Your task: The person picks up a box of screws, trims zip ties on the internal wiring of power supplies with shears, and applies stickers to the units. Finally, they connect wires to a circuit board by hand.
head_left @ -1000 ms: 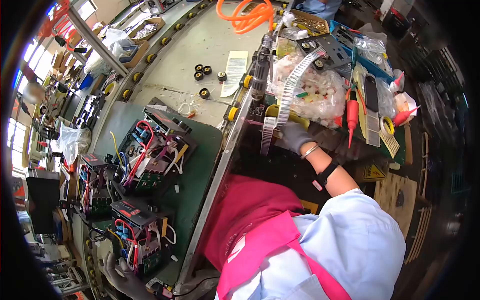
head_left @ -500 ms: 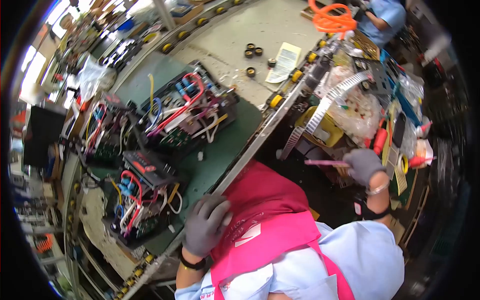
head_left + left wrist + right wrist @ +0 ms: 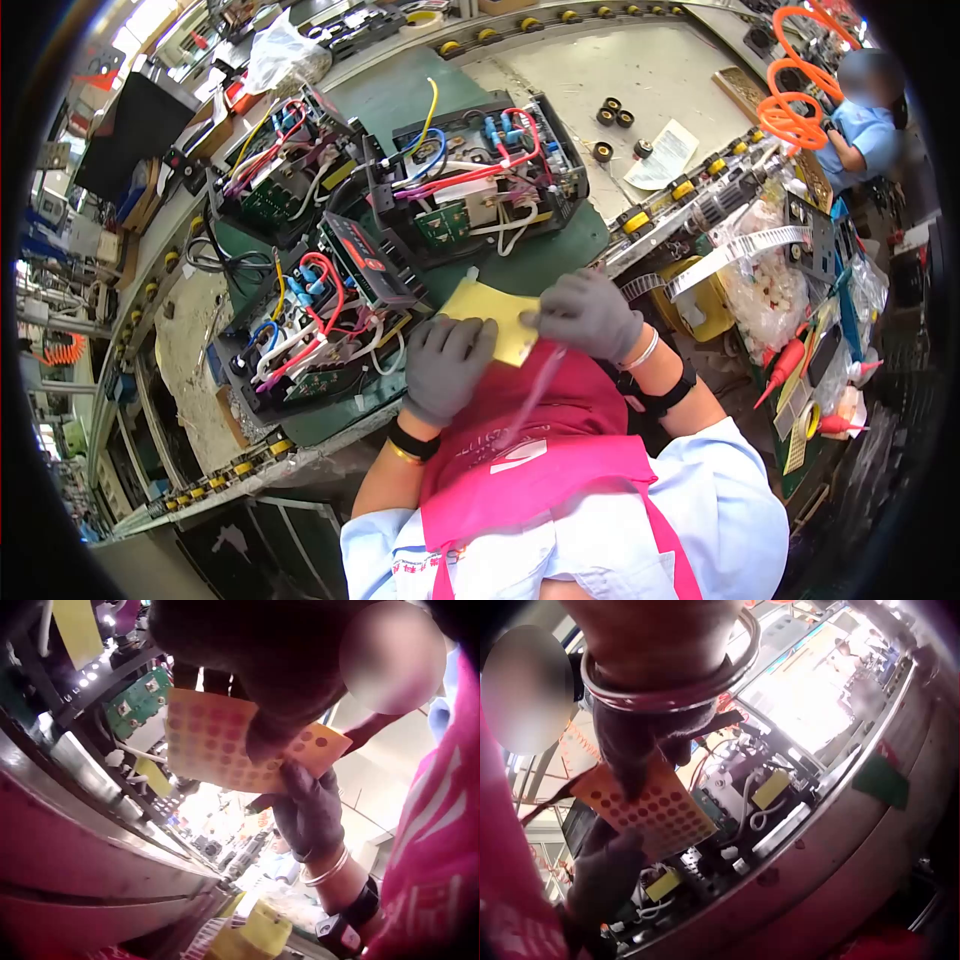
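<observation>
In front of the apron, a yellow sheet (image 3: 490, 305) is held up between two grey-gloved hands. Rows of round dot stickers cover the face of the sheet (image 3: 206, 742) seen in the left wrist view. My left hand (image 3: 448, 368) grips its left part, fingers over the near side. At the right edge, my right hand (image 3: 592, 315) pinches the sheet with thumb and fingers. A slim pinkish stick-like tool (image 3: 533, 402), blurred, slants down from the right hand over the apron; its exact kind cannot be made out.
Black-cased units with red, blue and white wires (image 3: 470, 180) stand on the green mat (image 3: 590, 240) ahead and left. Small black rollers (image 3: 603, 152) and a paper (image 3: 664, 155) lie beyond. At right are a yellow bin (image 3: 705, 310), red bottles (image 3: 785, 365) and plastic bags.
My right hand has come from the right-hand side table to the front of the apron. My left hand rested at the mat's edge before; now both hands hold the yellow sheet. The view has turned left.
</observation>
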Motion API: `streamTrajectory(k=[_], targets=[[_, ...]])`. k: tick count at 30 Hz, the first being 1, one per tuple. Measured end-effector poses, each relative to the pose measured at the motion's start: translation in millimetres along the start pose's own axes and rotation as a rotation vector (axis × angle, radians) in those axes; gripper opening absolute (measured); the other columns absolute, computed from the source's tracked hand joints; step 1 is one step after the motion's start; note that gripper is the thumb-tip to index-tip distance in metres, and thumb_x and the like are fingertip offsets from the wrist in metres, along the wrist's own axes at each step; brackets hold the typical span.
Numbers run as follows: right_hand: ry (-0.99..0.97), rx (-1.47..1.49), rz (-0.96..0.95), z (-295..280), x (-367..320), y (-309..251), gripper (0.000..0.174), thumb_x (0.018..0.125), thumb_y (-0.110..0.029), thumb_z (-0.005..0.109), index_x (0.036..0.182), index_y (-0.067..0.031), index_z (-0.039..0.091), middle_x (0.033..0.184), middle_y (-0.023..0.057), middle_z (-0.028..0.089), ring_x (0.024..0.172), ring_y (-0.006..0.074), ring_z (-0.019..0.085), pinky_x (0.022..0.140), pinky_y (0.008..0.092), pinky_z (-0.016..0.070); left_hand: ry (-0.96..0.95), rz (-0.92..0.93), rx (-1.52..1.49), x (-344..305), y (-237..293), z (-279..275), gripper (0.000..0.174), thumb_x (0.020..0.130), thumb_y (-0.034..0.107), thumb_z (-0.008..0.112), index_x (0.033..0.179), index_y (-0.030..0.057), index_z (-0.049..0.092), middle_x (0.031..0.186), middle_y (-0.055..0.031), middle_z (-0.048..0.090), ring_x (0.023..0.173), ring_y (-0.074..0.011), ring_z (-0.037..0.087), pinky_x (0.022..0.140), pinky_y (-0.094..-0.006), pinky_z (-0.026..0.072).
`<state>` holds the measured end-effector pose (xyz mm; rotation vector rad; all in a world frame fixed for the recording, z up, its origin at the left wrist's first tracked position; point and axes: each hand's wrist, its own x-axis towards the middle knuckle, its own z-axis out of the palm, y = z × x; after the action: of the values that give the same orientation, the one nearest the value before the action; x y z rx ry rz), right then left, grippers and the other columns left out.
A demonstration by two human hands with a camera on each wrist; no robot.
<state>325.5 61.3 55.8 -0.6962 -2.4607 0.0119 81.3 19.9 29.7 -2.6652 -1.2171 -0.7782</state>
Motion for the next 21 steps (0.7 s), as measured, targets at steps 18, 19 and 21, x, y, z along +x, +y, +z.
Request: streamTrajectory(k=[18, 19, 21], targets=[[0.277, 0.346, 0.687, 27.5, -23.6, 35.4, 0.020, 0.088, -0.017, 0.062, 0.094, 0.0017, 0.066, 0.087, 0.0149, 0.061, 0.079, 0.0272, 0.062, 0.068, 0.0335, 0.0503, -0.138, -0.289, -0.010, 5.4, 4.1, 44.2, 0.053, 0.076, 0.019, 0.066, 0.126, 0.0070, 0.055, 0.133, -0.0163, 0.050, 0.121, -0.0364, 0.050, 0.101, -0.0481, 0.0428], [0.285, 0.395, 0.697, 26.5, -24.8, 33.5, 0.020, 0.087, -0.016, 0.063, 0.094, 0.0016, 0.066, 0.088, 0.0149, 0.061, 0.080, 0.0273, 0.063, 0.068, 0.0334, 0.0507, -0.155, -0.307, -0.019, 6.1, 4.0, 44.2, 0.054, 0.076, 0.019, 0.065, 0.128, 0.0065, 0.053, 0.135, -0.0171, 0.048, 0.122, -0.0368, 0.049, 0.104, -0.0486, 0.0409], [0.253, 0.415, 0.571, 27.8, -23.8, 28.6, 0.017, 0.084, -0.013, 0.067, 0.096, -0.0008, 0.067, 0.090, 0.0131, 0.063, 0.084, 0.0253, 0.065, 0.070, 0.0326, 0.0524, -0.190, -0.339, -0.044, 7.9, 5.1, 43.8, 0.057, 0.077, 0.019, 0.064, 0.131, 0.0056, 0.051, 0.139, -0.0185, 0.045, 0.126, -0.0377, 0.046, 0.108, -0.0498, 0.0370]])
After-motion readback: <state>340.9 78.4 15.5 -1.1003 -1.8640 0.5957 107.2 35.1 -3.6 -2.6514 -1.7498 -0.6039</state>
